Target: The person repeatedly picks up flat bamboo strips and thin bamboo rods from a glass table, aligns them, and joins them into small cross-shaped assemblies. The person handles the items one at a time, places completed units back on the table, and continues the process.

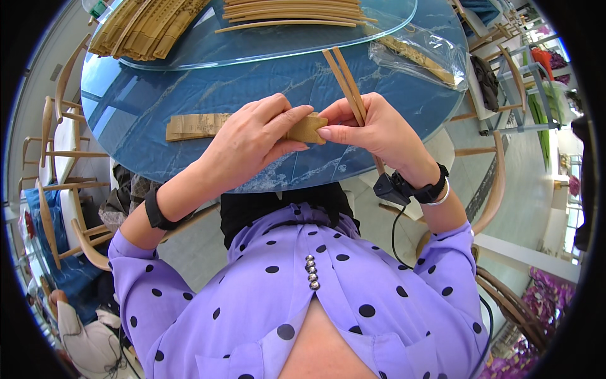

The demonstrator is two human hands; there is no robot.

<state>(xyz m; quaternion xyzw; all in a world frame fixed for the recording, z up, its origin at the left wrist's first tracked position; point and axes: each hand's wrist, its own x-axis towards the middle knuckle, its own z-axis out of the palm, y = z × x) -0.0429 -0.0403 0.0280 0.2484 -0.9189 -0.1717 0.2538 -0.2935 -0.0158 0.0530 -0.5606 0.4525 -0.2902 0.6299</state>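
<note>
A long, flat tan paper chopstick sleeve [197, 126] with dark printing lies crosswise above the near part of the table. My left hand [254, 134] is closed over its middle, thumb and fingers pressing it near the right end. My right hand [386, 134] holds a pair of brown wooden chopsticks [345, 79], which slant up and left from between the fingers. The same hand's thumb and forefinger pinch the sleeve's right end. Part of the sleeve is hidden under my left hand.
On the raised glass turntable [252, 58] lie a pile of similar paper sleeves [148, 28] at far left and a row of chopsticks [290, 12]. A clear plastic bag [420, 50] with a sleeve in it lies at far right. Wooden chairs [499, 180] surround the blue marbled table [139, 95].
</note>
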